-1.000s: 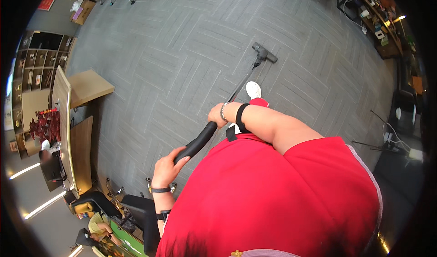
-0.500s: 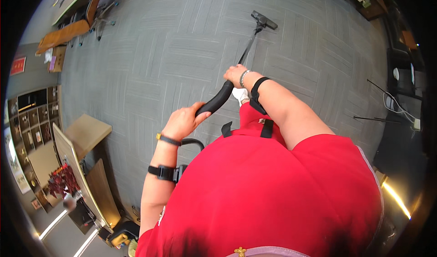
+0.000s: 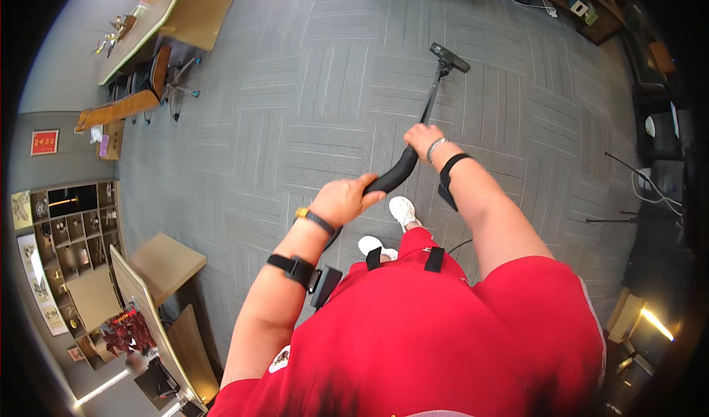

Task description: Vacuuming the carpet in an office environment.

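Observation:
A vacuum cleaner wand with a curved black handle (image 3: 396,173) slants away from me across the carpet. My left hand (image 3: 344,199) is closed round the handle's near end. Further along, my right hand (image 3: 426,138) grips the wand just past the curve. A dark floor head (image 3: 449,58) at the wand's far end rests on the grey carpet (image 3: 332,77). Part of the hose drops below my left wrist, and the rest is hidden by my arm and body.
At the far left stands a desk (image 3: 198,11) with an office chair (image 3: 151,85). A shelf unit (image 3: 70,232) and a wooden table (image 3: 166,266) are on the left. On the right are a thin black stand (image 3: 628,166) and white cables (image 3: 659,195). A cabinet (image 3: 591,15) stands at the far right.
Both hands and the handle have shifted right and forward relative to my body. The floor head sits lower and further right in view, and both white shoes now show.

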`<state>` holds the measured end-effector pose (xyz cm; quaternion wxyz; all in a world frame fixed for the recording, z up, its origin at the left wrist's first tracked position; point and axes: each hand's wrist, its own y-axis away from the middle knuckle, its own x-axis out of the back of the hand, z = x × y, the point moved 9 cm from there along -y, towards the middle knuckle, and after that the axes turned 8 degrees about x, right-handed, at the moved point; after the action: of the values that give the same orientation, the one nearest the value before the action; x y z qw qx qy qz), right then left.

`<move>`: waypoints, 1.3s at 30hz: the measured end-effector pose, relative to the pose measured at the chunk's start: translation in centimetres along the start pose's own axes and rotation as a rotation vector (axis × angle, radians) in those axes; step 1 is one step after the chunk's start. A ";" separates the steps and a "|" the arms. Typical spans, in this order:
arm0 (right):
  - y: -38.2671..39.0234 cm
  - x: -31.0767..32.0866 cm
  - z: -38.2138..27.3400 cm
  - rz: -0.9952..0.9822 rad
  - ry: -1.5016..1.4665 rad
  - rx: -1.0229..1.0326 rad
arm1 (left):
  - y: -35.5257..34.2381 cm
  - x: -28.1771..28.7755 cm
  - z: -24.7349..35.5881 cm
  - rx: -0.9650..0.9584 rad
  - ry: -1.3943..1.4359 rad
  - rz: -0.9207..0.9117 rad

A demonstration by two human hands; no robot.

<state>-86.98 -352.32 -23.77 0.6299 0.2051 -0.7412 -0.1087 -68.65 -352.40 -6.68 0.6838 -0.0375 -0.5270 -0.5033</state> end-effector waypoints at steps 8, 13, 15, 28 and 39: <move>-4.2 -1.3 -14.7 -0.060 -0.082 0.184 | 11.8 0.8 -9.2 0.258 0.089 -0.005; -7.2 -1.3 -26.0 -0.230 -0.063 0.375 | 21.0 2.5 -14.5 0.513 0.167 0.045; -8.1 -1.5 -30.9 -0.293 -0.097 0.457 | 24.8 2.6 -16.6 0.467 0.130 0.157; -5.9 -3.6 -46.3 -0.657 -0.013 0.918 | 38.0 -1.5 -21.6 0.743 0.341 0.085; -13.2 -1.6 -26.4 -0.411 -0.093 0.544 | 17.5 3.2 -21.3 0.438 0.215 -0.015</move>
<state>-58.71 -360.79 -25.92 0.4825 0.5054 -0.7142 -0.0412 -41.53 -358.30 -5.25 0.7238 0.1694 -0.5482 -0.3832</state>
